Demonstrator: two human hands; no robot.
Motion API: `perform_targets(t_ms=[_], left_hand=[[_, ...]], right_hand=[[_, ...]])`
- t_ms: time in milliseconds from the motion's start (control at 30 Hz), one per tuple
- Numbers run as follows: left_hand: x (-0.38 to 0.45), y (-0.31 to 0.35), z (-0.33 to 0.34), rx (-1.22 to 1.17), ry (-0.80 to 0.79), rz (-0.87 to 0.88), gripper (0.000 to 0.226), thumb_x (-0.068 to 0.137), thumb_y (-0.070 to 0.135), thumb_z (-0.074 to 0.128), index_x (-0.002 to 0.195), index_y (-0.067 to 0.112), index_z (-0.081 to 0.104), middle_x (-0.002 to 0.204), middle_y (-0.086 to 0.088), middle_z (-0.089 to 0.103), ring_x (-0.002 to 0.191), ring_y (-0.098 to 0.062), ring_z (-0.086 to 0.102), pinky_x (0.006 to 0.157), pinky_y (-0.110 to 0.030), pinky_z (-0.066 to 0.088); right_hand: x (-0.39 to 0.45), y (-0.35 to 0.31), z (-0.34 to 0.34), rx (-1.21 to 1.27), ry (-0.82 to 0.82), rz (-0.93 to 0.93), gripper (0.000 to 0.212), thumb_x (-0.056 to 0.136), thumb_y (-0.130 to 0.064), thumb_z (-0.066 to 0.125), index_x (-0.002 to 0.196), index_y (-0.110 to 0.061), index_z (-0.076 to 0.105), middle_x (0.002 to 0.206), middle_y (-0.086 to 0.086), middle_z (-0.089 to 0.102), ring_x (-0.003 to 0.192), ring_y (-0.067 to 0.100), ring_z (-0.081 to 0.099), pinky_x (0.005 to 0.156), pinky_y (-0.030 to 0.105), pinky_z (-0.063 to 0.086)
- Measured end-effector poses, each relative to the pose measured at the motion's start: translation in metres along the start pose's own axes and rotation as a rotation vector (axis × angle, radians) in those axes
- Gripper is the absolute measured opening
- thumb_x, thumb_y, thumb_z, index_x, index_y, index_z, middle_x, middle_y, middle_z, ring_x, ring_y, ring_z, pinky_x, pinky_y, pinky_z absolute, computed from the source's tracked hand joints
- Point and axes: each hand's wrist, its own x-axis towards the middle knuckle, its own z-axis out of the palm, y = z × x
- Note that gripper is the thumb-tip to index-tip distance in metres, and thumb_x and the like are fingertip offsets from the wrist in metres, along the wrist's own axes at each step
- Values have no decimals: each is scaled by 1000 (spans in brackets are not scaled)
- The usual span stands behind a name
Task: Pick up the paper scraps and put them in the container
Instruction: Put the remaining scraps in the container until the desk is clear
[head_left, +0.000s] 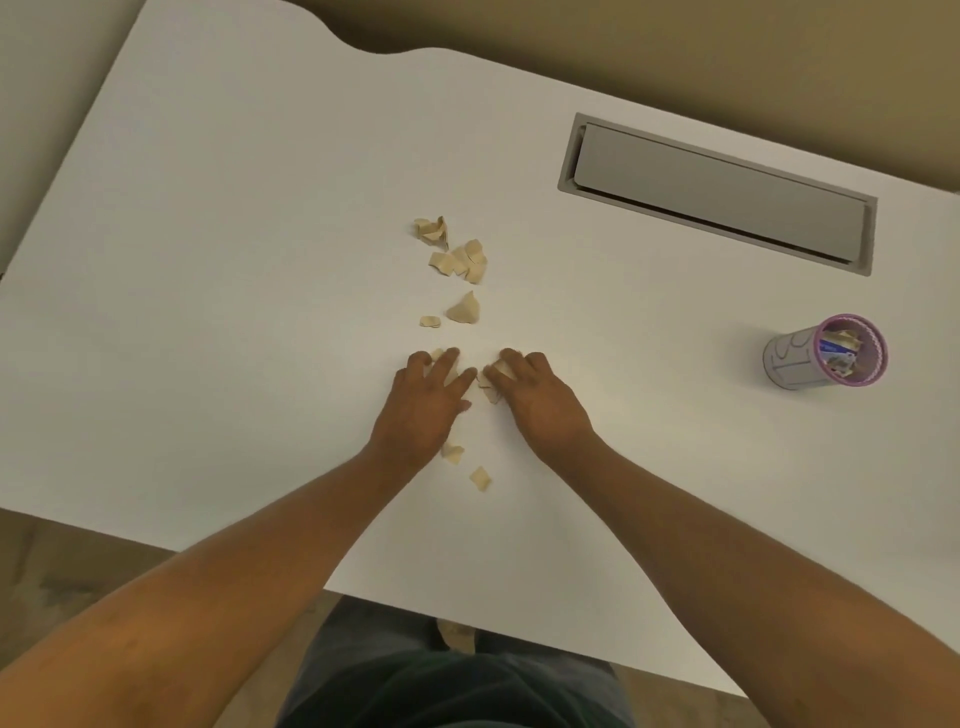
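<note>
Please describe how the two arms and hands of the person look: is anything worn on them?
Both arms are bare up to the frame edge: no sleeves show. The left hand and right hand wear no gloves, and I see no rings, watch or bracelet. Nothing is marked on them.

A white desk (234, 260) has a grey cable hatch (717, 195) set into it.
</note>
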Motion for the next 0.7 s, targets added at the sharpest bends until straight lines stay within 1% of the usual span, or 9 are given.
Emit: perform_targets(t_ms=[67,133,267,333,400,467,500,600,700], left_hand=[[3,0,-1,-63,-8,0,36,96,15,72,131,14,70,143,-11,61,117,-38,61,85,-38,60],[6,-1,-4,-146,-54,-7,32,96,4,65,127,8,70,141,-12,60,123,-37,56,84,-42,60],[20,0,-9,-98,-69,20,32,104,7,47,126,11,71,131,-5,62,120,-25,55,92,-35,52],[27,3,-12,-185,-39,-69,34,102,6,50,126,12,73,127,-5,67,118,-25,61,95,-33,50],[30,5,-17,-353,14,-215,28,98,5,58,117,10,79,120,-7,74,114,-27,67,97,-35,52],[32,9,-23,-568,73,-350,22,93,3,65,106,9,82,110,-6,79,103,-24,72,95,-36,56],[33,12,-27,-659,94,-401,20,92,3,68,103,9,83,105,-5,80,96,-20,73,93,-32,58],[38,26,-39,-860,119,-499,15,88,6,76,96,14,84,90,2,80,75,0,67,72,-3,48],[48,47,-55,-1043,120,-532,12,83,8,81,89,19,84,78,13,74,66,10,65,63,1,44]], right_hand=[[2,-2,-3,-7,-20,19,36,102,-9,48,136,-16,56,146,6,48,121,28,48,75,38,57],[4,-4,-4,-9,-28,30,30,100,-8,49,126,-14,61,133,5,52,115,27,49,73,39,56],[10,-3,-4,-8,-43,25,24,100,-9,46,109,-10,68,110,7,57,106,27,52,77,39,52],[14,-1,-4,-2,-52,6,24,97,-8,47,105,-11,69,102,7,59,101,28,55,76,39,51],[15,2,-5,85,-39,41,26,95,-6,49,106,-12,72,100,7,64,100,28,61,79,37,52],[10,3,-9,372,62,197,26,95,-5,52,102,-12,77,97,5,74,95,24,68,84,36,55],[7,5,-11,559,146,291,24,94,-6,55,95,-11,79,90,5,78,87,21,71,80,35,57],[-5,15,-22,1133,311,607,17,91,-8,66,96,-11,82,87,1,80,78,12,73,74,31,63],[-22,33,-37,1510,355,733,15,90,-5,72,103,-3,79,90,6,75,84,19,71,90,41,63]])
